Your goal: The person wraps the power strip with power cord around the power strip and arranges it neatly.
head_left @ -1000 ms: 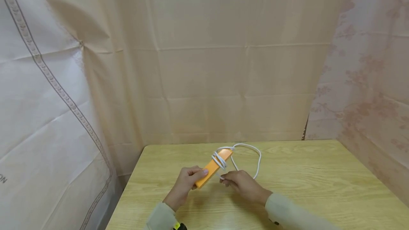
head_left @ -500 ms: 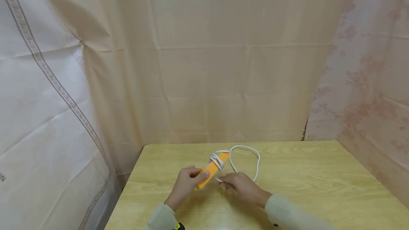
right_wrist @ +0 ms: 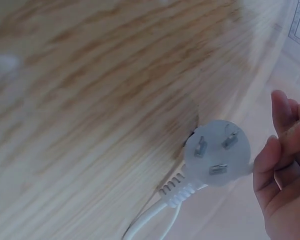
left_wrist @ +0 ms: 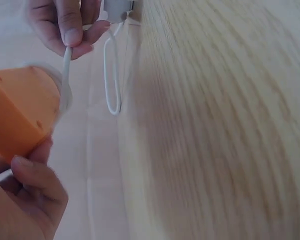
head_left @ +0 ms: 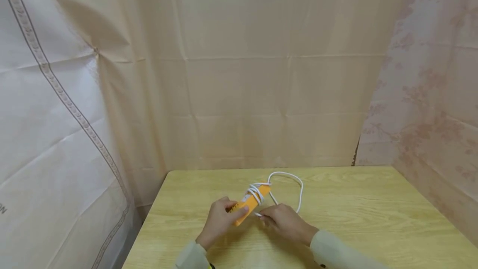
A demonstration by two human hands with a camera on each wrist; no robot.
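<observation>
Left grip point(head_left: 220, 221): thumb and fingers clamped on the near end of a power strip point(head_left: 252, 207). Right grip point(head_left: 286, 221): pinching a white cord point(head_left: 302, 190). Bench point(head_left: 358, 206): wood-grained, near edge cut off. Power strip: orange, held left of the bench's middle; long axis slanting, far end aimed rightward and toward the far edge; white face mostly hidden by hand and windings. Cord: wound around the far half, looped beyond. Plug point(right_wrist: 217, 152): three-pin, beside the right grip, hidden in the head view.
</observation>
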